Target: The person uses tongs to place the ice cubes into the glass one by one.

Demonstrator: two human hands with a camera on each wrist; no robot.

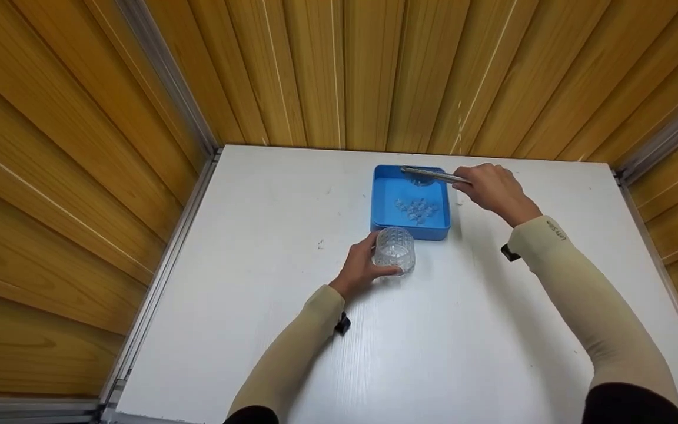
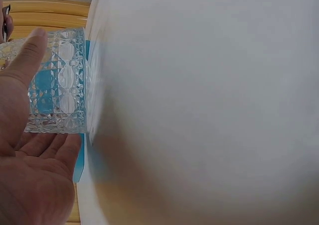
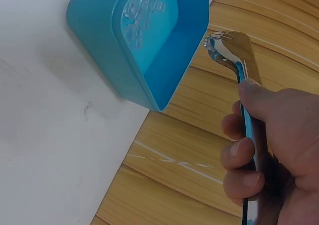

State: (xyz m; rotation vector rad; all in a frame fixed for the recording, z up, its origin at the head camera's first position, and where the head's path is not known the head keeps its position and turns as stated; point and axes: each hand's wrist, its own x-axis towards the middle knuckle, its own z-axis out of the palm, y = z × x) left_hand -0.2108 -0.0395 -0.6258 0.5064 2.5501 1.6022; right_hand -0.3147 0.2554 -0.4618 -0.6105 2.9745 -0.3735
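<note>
My left hand point(image 1: 358, 271) holds a clear patterned glass point(image 1: 395, 252) on the table, thumb on its near side and fingers round the far side. In the left wrist view the thumb point(image 2: 31, 53) lies along the cut pattern. My right hand point(image 1: 495, 189) grips metal tongs point(image 1: 438, 175) over the back of a blue box point(image 1: 411, 232). The right wrist view shows the tongs' spoon-and-fork end point(image 3: 223, 50) brought together, with a small clear piece point(image 3: 208, 43) at the tip. Several clear cube-like pieces point(image 1: 418, 210) lie in the box.
The box and the glass stand close together on a white table point(image 1: 256, 235), toward its back edge. Wood-patterned panels point(image 1: 368, 70) rise behind and at both sides, with metal rails point(image 1: 168, 65) at the corners.
</note>
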